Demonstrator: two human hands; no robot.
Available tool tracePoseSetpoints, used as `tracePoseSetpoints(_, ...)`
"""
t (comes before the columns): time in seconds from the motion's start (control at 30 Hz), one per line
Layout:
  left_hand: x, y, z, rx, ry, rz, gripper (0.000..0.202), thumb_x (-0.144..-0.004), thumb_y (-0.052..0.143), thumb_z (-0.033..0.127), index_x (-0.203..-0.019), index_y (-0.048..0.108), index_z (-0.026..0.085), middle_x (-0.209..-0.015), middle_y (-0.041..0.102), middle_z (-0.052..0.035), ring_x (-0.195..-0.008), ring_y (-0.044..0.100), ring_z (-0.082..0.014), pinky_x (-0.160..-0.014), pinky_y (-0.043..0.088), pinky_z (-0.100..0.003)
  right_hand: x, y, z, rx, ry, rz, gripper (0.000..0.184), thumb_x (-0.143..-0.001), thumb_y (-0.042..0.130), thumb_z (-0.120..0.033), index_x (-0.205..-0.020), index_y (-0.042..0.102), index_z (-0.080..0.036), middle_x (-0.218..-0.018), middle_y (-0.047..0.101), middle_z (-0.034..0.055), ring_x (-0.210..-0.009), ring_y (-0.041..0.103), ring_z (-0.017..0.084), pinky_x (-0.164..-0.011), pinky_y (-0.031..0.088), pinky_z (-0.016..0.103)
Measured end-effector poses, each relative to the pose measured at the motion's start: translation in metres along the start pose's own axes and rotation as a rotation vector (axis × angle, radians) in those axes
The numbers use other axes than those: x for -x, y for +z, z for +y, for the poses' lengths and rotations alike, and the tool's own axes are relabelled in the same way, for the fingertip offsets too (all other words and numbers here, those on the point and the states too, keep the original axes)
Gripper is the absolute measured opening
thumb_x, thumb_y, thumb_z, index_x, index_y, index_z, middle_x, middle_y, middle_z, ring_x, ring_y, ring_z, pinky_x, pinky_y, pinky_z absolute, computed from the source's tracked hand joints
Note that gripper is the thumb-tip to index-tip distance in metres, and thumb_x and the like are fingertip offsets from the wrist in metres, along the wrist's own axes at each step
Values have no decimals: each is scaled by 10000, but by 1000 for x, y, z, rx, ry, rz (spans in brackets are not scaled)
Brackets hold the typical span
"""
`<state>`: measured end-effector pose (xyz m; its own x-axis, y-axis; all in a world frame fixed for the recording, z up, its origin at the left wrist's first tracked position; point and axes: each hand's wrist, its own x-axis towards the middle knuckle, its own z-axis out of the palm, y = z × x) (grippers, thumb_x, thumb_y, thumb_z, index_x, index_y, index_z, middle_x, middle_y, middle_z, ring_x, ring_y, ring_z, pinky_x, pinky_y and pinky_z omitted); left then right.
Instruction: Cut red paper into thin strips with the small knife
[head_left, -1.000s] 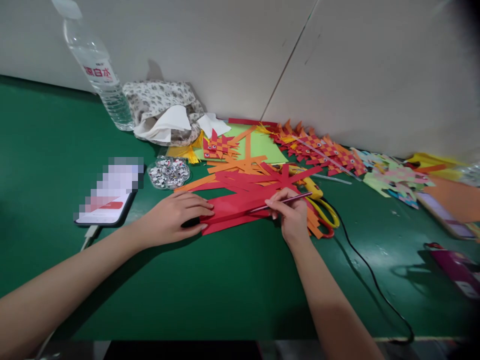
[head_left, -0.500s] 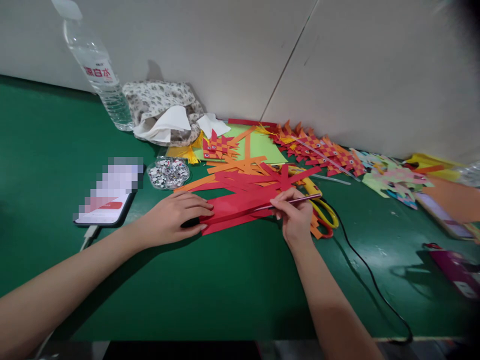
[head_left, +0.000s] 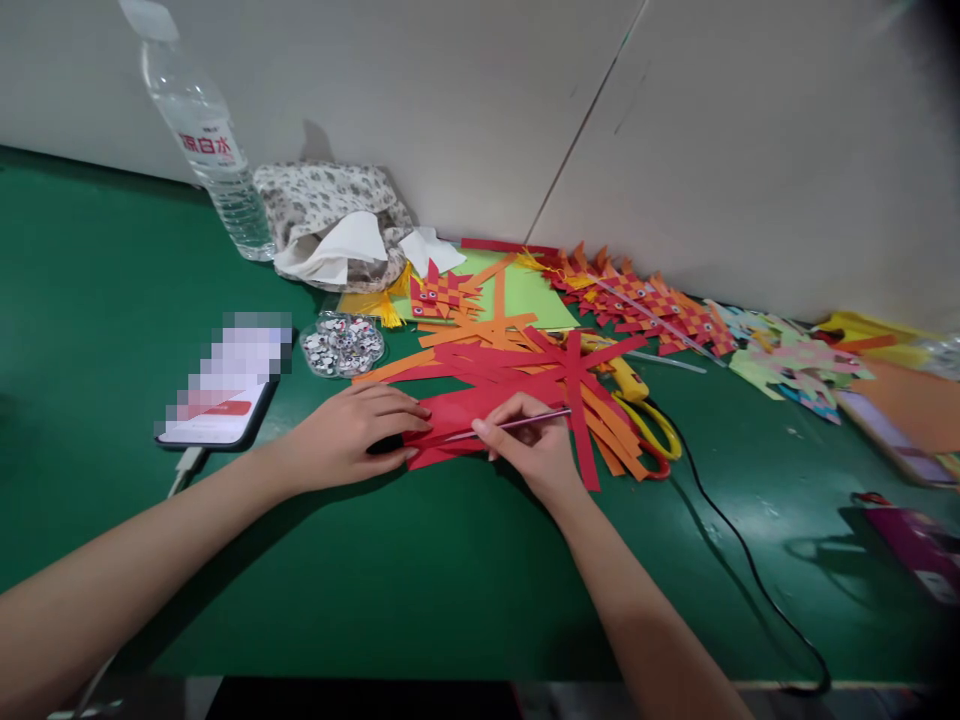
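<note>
My left hand (head_left: 352, 435) lies flat, fingers together, pressing down the left end of a red paper sheet (head_left: 459, 408) on the green table (head_left: 420, 580). My right hand (head_left: 529, 450) pinches a thin pen-like stick (head_left: 510, 424), its tip touching the red sheet close to my left fingertips. Loose red and orange paper strips (head_left: 547, 370) fan out behind and to the right of both hands.
A phone (head_left: 221, 395) on a cable lies left of my left hand, next to a clear dish of googly eyes (head_left: 341, 345). Behind stand a water bottle (head_left: 206, 140) and a cloth pouch (head_left: 330, 215). Yellow scissors (head_left: 637, 405), woven paper figures (head_left: 645, 300) and a black cable (head_left: 742, 560) lie right.
My right hand slid left along the red sheet with the stick, toward my left hand. A long red strip now shows to the right of it. My left hand stayed put.
</note>
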<state>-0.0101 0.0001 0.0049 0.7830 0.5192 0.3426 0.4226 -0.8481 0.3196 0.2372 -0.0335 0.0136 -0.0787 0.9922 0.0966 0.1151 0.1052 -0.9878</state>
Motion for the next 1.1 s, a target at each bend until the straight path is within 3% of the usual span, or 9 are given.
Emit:
tracePoseSetpoints(0.23, -2, -1, 2, 3, -18, 12, 261, -907, 518, 293, -1110, 656, 205, -1118, 705, -67, -1078, 631, -213, -980, 473, -387, 0, 6, 2, 40, 31, -34, 277, -739, 766, -374, -651, 567, -202, -526, 576, -39, -424, 504, 97, -431, 391, 233)
tracePoseSetpoints(0.6, -1, -1, 2, 15, -63, 5, 262, -905, 534, 333, -1098, 667, 216, -1120, 705, -56, -1086, 626, -216, -963, 473, -383, -10, -31, 7, 31, -73, 127, 242, -700, 791, -284, -621, 582, -192, -510, 539, -48, -423, 500, 91, -442, 386, 226)
tracePoseSetpoints(0.83, 0, 0, 1, 21, -76, 8, 267, -891, 553, 331, -1108, 666, 225, -1127, 701, -53, -1092, 623, -217, -973, 468, -383, -14, -41, 2, 82, -105, 170, 243, -673, 785, -280, -594, 571, -197, -529, 535, -40, -437, 487, 103, -429, 383, 240)
tracePoseSetpoints(1.0, -1, -2, 2, 22, -73, 4, 265, -893, 543, 325, -1101, 666, 217, -1122, 703, -62, -1087, 626, -221, -969, 474, -387, -12, -36, 1, 5, -134, 197, 242, -669, 791, -273, -593, 572, -204, -549, 554, -42, -412, 473, 88, -407, 378, 233)
tracePoseSetpoints(1.1, -2, -3, 2, 34, -57, 2, 268, -898, 533, 322, -1107, 663, 214, -1126, 701, -65, -1081, 628, -216, -969, 476, -382, -6, -21, 1, -14, -91, 129, 231, -700, 784, -313, -634, 588, -210, -548, 567, -41, -416, 504, 99, -417, 397, 240)
